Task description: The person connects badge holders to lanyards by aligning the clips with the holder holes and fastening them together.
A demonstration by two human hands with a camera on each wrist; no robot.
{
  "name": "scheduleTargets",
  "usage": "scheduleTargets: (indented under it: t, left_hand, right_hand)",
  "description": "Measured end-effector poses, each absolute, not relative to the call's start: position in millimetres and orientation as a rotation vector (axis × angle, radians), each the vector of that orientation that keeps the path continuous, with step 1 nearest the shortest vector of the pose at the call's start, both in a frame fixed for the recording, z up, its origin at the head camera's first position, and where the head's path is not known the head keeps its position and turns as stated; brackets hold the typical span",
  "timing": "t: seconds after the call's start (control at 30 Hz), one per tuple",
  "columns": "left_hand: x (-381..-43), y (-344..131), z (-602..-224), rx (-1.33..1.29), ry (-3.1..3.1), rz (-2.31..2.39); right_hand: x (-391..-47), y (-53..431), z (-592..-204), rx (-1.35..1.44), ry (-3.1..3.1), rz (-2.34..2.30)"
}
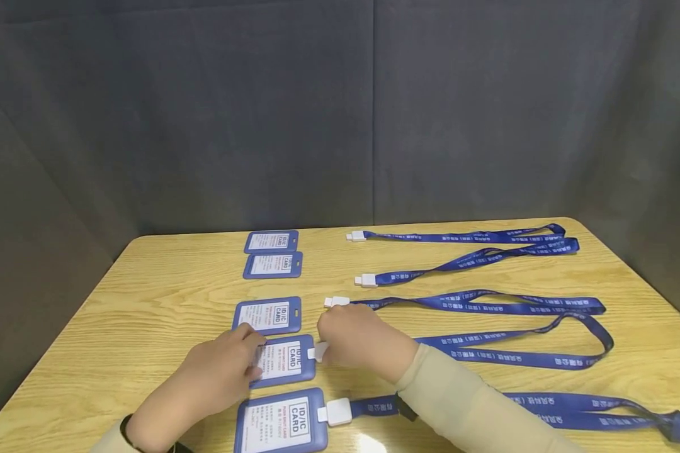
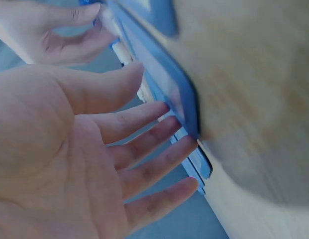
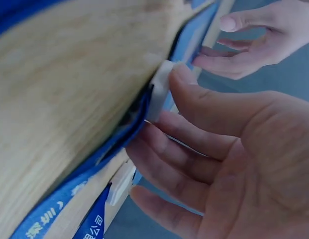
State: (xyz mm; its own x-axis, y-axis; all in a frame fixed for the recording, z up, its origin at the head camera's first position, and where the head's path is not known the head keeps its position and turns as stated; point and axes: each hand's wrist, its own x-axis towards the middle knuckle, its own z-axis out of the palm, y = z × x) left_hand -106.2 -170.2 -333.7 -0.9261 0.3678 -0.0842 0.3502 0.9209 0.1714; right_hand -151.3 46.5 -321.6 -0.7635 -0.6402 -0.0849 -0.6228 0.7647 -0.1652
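Observation:
A blue ID card holder (image 1: 286,360) lies on the table, its slot end joined to the white clip (image 3: 161,89) of a blue lanyard (image 1: 549,359). My right hand (image 1: 354,336) pinches that clip between thumb and fingers. At the holder's other end is my left hand (image 1: 218,365). In the left wrist view its fingers (image 2: 144,142) are extended, with fingertips at the holder's edge and the thumb apart. Nearer me, another card holder (image 1: 280,420) is joined to a lanyard's white clip (image 1: 339,411). Just beyond the hands lies a separate holder (image 1: 268,315).
Two more card holders, one farther (image 1: 271,241) and one closer (image 1: 273,265), lie at the back left of the wooden table (image 1: 164,289). Several blue lanyards (image 1: 476,261) stretch across the right side, white clips facing left. A grey curtain (image 1: 340,113) hangs behind.

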Motion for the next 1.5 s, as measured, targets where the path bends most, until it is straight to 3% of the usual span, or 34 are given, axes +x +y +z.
scheduleTargets:
  t: [0.27, 0.83, 1.5]
  left_hand:
    - [-121.0, -169.9, -317.9, 0.485, 2.977, 0.322]
    - [-163.6, -157.3, -297.2, 0.609, 2.835, 0.836]
    - [-189.1, -173.7, -328.3, 0.508, 2.916, 0.685]
  right_hand:
    - [-158.7, 47.8, -315.2, -0.961, 2.826, -0.270]
    - [-179.0, 68.5, -297.4, -0.851, 2.889, -0.566]
    - [-201.3, 98.1, -315.9, -0.648, 2.957, -0.507]
